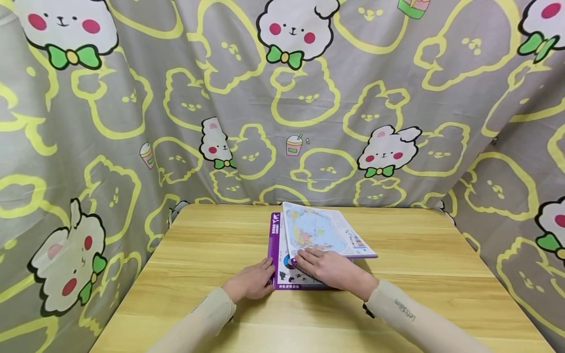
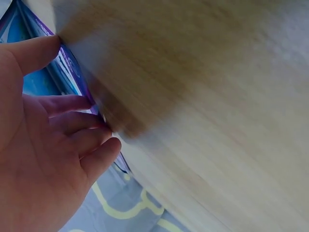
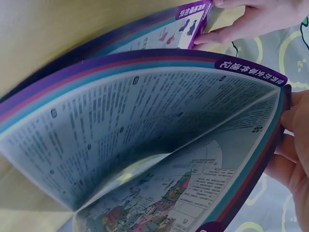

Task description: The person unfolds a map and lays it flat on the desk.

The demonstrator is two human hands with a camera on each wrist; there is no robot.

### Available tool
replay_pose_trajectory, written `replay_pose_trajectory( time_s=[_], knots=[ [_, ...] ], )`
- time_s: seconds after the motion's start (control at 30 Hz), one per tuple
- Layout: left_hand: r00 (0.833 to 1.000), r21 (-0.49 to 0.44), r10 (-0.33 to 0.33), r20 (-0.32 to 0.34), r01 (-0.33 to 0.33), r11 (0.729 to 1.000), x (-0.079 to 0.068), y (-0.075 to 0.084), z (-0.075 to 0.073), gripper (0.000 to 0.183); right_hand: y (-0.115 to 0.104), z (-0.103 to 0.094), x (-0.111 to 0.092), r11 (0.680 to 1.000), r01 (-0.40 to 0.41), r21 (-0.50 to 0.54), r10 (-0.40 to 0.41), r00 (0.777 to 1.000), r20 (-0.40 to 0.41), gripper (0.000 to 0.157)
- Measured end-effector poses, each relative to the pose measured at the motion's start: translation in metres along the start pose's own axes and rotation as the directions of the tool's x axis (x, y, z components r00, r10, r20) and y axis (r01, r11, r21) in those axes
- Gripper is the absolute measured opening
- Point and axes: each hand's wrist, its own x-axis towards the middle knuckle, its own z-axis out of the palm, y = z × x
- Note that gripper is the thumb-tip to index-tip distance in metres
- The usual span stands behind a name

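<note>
A folded world map with purple borders lies on the table, its top panel lifted at an angle over the lower sheet. My right hand grips the near left corner of that raised panel. In the right wrist view, fingers of the right hand hold the striped edge, and printed text panels bow apart. My left hand rests at the lower sheet's purple left border. Close up, the left hand touches the purple edge with thumb and fingertips, its fingers loosely bent.
The wooden table extends around the map on all sides. A grey curtain with yellow outlines and cartoon animals hangs behind the table and along both sides.
</note>
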Motion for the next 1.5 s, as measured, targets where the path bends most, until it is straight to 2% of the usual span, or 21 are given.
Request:
replay_pose_trajectory(
  time_s=[0.3, 0.47, 0.6, 0.77, 0.83, 1.2, 1.5],
  knots=[
    [1.0, -0.004, -0.006, -0.003, 0.006, 1.0, 0.002, -0.001, 0.002, 0.063, 0.008, -0.011, -0.01, 0.998, 0.012, -0.063, -0.012, 1.0, -0.003, 0.043],
    [1.0, 0.003, -0.015, 0.01, 0.015, 1.0, 0.001, 0.0, 0.002, 0.064, 0.014, -0.016, -0.015, 0.998, 0.008, -0.061, -0.007, 1.0, 0.005, 0.042],
    [1.0, 0.018, -0.017, 0.02, 0.016, 1.0, 0.001, 0.001, 0.001, 0.062, 0.018, -0.019, -0.02, 0.998, 0.006, -0.068, -0.007, 1.0, -0.018, 0.044],
    [0.999, 0.041, -0.018, 0.027, 0.017, 0.999, 0.001, 0.002, 0.001, 0.061, 0.023, -0.022, -0.027, 0.997, 0.005, -0.083, -0.009, 0.998, -0.058, 0.066],
    [0.999, 0.045, -0.022, 0.027, 0.021, 0.999, 0.001, 0.002, 0.001, 0.061, 0.025, -0.023, -0.03, 0.997, 0.001, -0.082, -0.007, 0.998, -0.07, 0.07],
    [0.998, 0.042, -0.044, 0.035, 0.043, 0.998, 0.0, 0.003, 0.001, 0.061, 0.032, -0.022, -0.045, 1.0, -0.007, -0.022, 0.002, 0.982, -0.189, 0.061],
    [0.999, 0.018, -0.043, 0.031, 0.043, 0.999, -0.003, 0.002, 0.0, 0.061, 0.034, -0.026, -0.054, 1.0, -0.019, 0.004, 0.019, 0.979, -0.203, 0.062]
  ],
)
